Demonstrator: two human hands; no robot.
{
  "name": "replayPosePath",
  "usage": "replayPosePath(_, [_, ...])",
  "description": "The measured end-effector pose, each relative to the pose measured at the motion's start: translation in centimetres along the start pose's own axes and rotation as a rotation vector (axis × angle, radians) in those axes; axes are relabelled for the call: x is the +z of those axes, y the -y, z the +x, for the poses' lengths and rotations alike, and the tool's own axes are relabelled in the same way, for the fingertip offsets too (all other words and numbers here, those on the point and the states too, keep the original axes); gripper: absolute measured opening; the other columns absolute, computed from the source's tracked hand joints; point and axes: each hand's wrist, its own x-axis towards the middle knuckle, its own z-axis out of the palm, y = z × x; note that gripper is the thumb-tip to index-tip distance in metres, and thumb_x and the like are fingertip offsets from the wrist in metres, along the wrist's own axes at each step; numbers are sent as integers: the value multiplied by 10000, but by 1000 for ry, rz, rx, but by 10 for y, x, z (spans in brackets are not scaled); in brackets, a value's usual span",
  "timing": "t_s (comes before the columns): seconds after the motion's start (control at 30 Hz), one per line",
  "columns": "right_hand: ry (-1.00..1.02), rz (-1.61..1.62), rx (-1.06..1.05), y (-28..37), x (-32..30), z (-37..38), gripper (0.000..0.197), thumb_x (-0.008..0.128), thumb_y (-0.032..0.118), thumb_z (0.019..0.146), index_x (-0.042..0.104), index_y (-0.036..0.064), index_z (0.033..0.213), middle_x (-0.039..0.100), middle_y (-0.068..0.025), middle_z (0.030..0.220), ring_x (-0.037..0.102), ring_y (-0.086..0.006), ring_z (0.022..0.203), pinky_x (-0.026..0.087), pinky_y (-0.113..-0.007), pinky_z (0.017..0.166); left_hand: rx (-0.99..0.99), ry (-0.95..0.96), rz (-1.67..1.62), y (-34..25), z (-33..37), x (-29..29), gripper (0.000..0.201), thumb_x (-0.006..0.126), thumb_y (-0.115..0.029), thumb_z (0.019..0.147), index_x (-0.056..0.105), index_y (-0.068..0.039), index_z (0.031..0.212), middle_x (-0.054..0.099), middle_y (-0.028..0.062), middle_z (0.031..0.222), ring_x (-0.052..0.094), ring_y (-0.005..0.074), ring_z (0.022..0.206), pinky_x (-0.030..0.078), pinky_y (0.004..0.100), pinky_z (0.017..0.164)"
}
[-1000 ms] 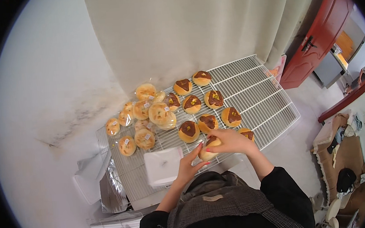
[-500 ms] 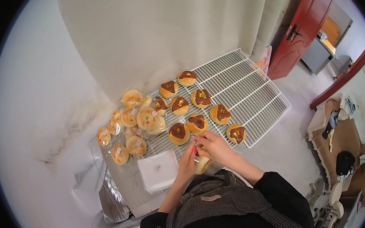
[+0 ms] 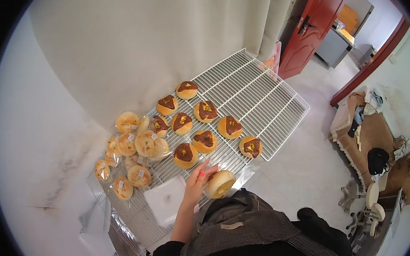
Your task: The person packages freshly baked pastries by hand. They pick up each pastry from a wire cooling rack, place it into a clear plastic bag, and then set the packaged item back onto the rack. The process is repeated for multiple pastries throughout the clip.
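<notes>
My left hand (image 3: 196, 185) is closed on a round golden bun (image 3: 220, 184), held on its side close to my apron. A brown patch shows on the bun beside my fingers, and shiny clear film glints around it. My right hand is out of view. Just left of my left hand lies a stack of flat clear bags (image 3: 165, 202). Beyond it, several unwrapped buns with brown topping (image 3: 185, 155) sit on a white wire rack (image 3: 265, 99). Several bagged, labelled flat buns (image 3: 148, 141) are heaped at the rack's left.
A wall and pale curtain (image 3: 159, 35) stand behind the rack. Silver foil-like packaging (image 3: 127, 235) lies by the rack's left front. On the right are an open red door (image 3: 319, 18), a brown padded seat (image 3: 372, 139) with cloth items, and a white-wheeled stand (image 3: 375, 206).
My right hand has left the bun and gone out of view. My left hand now holds the bun alone, turned more sideways. The whole view has shifted, with the rack lying farther left.
</notes>
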Motion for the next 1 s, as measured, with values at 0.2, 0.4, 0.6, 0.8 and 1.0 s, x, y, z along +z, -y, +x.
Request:
replayPosePath(0.2, [186, 1948, -25, 111, -70, 142, 456, 418, 312, 923, 434, -25, 1229, 446, -126, 1280, 434, -216, 1165, 346, -350, 972, 29, -72, -92, -1, 2, 18, 395, 270, -187, 962, 302, 30, 1291, 487, 216, 1192, 464, 314, 1131, 328, 428, 989])
replayPosePath(0.4, [-5, 2479, 244, 218, -145, 166, 282, 482, 208, 904, 560, -22, 1048, 573, -108, 1072, 536, -192, 990, 410, -336, 889, 112, -344, 76, 40, -12, 20, 371, 339, -198, 952, 402, 57, 1213, 475, 195, 1214, 440, 291, 1158, 332, 402, 988])
replayPosePath(0.6, [162, 2521, -133, 206, -110, 163, 108, 548, 19, 841, 604, 24, 934, 572, -100, 1045, 528, -175, 977, 389, -318, 904, 179, -498, 195, 55, -44, -2, 324, 366, -195, 949, 487, 60, 1108, 524, 157, 1159, 486, 234, 1097, 371, 359, 949])
replayPosePath(0.8, [551, 2432, 252, 228, -44, 194, 286, 466, 228, 911, 532, 44, 1119, 520, -77, 1165, 471, -154, 1071, 360, -309, 914, -12, -591, -287, 117, -51, -54, 298, 346, -256, 952, 514, -10, 979, 588, 149, 1046, 546, 249, 1012, 407, 355, 901])
replayPosePath(1.0, [377, 2173, 53, 236, -34, 203, 230, 485, 184, 902, 611, 13, 990, 536, -68, 1128, 495, -137, 981, 373, -253, 828, -27, -581, -195, 115, -52, -58, 295, 357, -224, 951, 509, 7, 1054, 579, 158, 1028, 537, 233, 1008, 402, 332, 902])
